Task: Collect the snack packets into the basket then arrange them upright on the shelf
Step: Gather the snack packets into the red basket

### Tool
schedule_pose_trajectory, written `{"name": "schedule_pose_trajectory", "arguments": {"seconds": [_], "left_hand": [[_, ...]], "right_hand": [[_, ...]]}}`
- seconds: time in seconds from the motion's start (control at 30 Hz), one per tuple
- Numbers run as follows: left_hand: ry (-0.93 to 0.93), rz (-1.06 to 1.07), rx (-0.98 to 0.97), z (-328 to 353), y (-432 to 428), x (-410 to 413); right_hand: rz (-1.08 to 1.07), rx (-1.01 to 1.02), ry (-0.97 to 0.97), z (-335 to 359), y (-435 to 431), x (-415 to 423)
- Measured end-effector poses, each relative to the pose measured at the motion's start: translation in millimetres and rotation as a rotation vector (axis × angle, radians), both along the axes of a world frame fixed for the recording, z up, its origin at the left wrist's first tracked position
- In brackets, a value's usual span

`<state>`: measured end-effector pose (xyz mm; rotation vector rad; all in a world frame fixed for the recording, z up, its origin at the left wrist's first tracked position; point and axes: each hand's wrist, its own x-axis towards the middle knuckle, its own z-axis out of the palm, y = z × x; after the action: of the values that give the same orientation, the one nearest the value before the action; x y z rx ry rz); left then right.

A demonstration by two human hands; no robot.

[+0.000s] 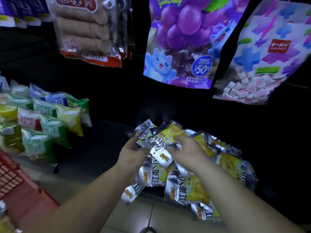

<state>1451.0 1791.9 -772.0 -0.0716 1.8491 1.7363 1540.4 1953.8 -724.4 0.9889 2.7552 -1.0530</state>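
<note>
Packets (pixel 193 187), yellow and silver, heaped loose and flat on the dark shelf (pixel 104 137), well right of the basket (pixel 21 187). Both hands at the top of that heap: left hand (pixel 133 153) with fingers (pixel 134 142) curled round silver edges, right hand (pixel 186 152) just beyond it from the basket, pinching one yellow packet (pixel 171 133). Green packets (pixel 42 125) stacked above the basket; grape bag (pixel 180 42) hanging far up and right of it.

Judged as the collecting step, barely begun. To do it well: gather several at once by their crimped ends, not their bellies, to spare the contents. Square the edges into one stack before lifting. Grip firmly, slick foil being likely to slide. Carry low and leftward to the basket, and lay all facing one way, ready for standing upright later.
</note>
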Motion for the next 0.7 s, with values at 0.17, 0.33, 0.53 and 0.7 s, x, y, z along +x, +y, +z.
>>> {"name": "schedule_pose_trajectory", "arguments": {"seconds": [0.17,0.33,0.53,0.7], "left_hand": [[-0.017,0.059,-0.052,-11.5,-67.1,20.1],[0.070,0.098,-0.114,-29.2,-139.1,26.2],[0.161,0.349,-0.252,-77.2,-258.1,36.2],[0.128,0.402,-0.522,-123.9,-371.6,58.8]], "right_hand": [[0.157,-0.092,-0.032,-3.0,-52.4,-9.0],[0.327,-0.076,0.020,-8.1,-127.2,-33.2],[0.615,-0.042,-0.044,-21.1,-247.7,-78.7],[0.914,-0.044,-0.143,-40.9,-367.1,-111.2]]}}
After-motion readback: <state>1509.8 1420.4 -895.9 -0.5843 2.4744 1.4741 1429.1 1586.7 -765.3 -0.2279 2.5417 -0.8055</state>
